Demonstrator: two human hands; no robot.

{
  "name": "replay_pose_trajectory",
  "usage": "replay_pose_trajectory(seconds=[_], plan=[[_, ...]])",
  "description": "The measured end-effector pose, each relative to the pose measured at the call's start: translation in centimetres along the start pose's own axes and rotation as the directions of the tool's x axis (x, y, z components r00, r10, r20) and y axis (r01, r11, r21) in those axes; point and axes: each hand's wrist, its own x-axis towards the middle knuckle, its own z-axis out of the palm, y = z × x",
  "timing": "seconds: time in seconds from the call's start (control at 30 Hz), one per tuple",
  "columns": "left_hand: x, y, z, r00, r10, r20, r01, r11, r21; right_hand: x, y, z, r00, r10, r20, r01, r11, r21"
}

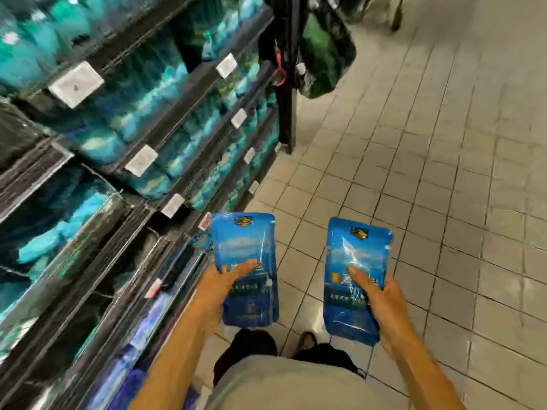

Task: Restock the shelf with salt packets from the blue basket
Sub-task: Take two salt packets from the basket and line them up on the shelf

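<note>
I hold two blue salt packets upright in front of me, above the tiled floor. My left hand (219,284) grips the lower half of the left salt packet (244,250), thumb across its front. My right hand (377,294) grips the right salt packet (355,261) the same way. The black shelf (165,125) runs along my left, its tiers filled with blurred blue and teal packets. The left packet is close to the shelf's lower front edge. No blue basket is in view.
White price tags (76,83) hang on the shelf rails. A dark green bag (325,51) hangs from the black end post (287,108). Grey floor tiles (429,173) stretch to the right. My shoes show below.
</note>
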Motion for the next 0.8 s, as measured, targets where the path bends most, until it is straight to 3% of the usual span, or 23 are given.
replay_pose_trajectory(seconds=[0.33, 0.67, 0.8], plan=[[10.5, 8.5, 9.2, 0.99, 0.06, 0.126, -0.068, 0.996, 0.056, 9.9, -8.1, -1.2, 0.99, -0.124, -0.064, 0.124, 0.992, -0.007], [23.0, 22.4, 15.3, 0.946, 0.2, 0.255, -0.214, 0.976, 0.028, 21.5, -19.9, 2.9, 0.973, -0.224, -0.061, 0.226, 0.974, 0.018], [26.8, 26.5, 17.6, 0.932, 0.197, 0.303, -0.221, 0.974, 0.046, 25.9, -24.0, 4.1, 0.964, -0.261, -0.057, 0.263, 0.965, 0.024]])
